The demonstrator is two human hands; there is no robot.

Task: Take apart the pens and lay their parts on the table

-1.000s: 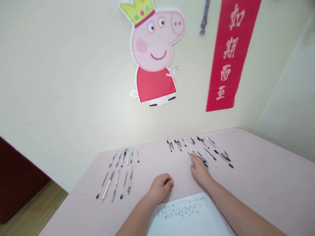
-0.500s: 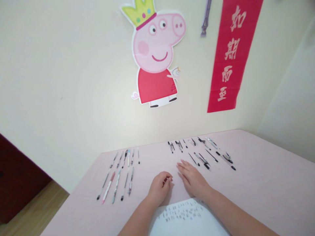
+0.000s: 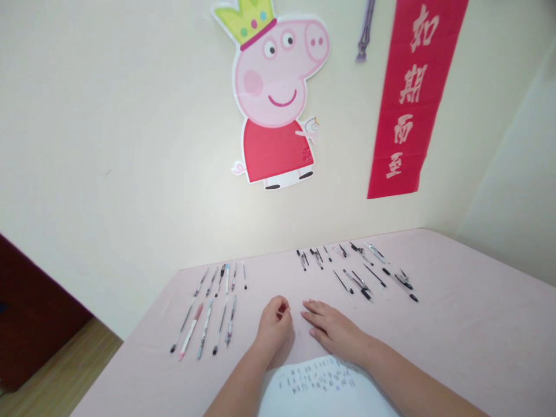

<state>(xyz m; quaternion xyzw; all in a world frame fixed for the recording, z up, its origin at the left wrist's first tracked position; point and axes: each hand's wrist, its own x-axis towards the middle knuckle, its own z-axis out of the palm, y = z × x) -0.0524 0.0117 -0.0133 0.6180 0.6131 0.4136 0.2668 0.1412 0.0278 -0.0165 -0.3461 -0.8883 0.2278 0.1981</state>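
Note:
Just beyond a sheet of paper [image 3: 321, 399] with rows of handwriting is my left hand [image 3: 274, 323], resting on its side with thumb and fingers curled together. Whether anything small sits inside that curl cannot be made out. My right hand [image 3: 330, 327] lies palm down on the pink tabletop, fingers stretched toward the left hand, a small gap between the two. To the left are two rows of assembled pens, among them a pink and white pen [image 3: 191, 331] and a pale blue pen [image 3: 205, 330]. Beyond my right hand lie groups of disassembled pen parts [image 3: 359, 282].
The pink table [image 3: 469, 324] meets a pale wall at its far edge. On the wall are a cartoon pig cutout [image 3: 278, 104] and a red banner [image 3: 406, 110] with white characters. Wooden floor [image 3: 65, 365] shows past the table's left edge.
Both hands have shifted left; the right one has also drawn back a little from the pen parts. The pens and parts lie as before.

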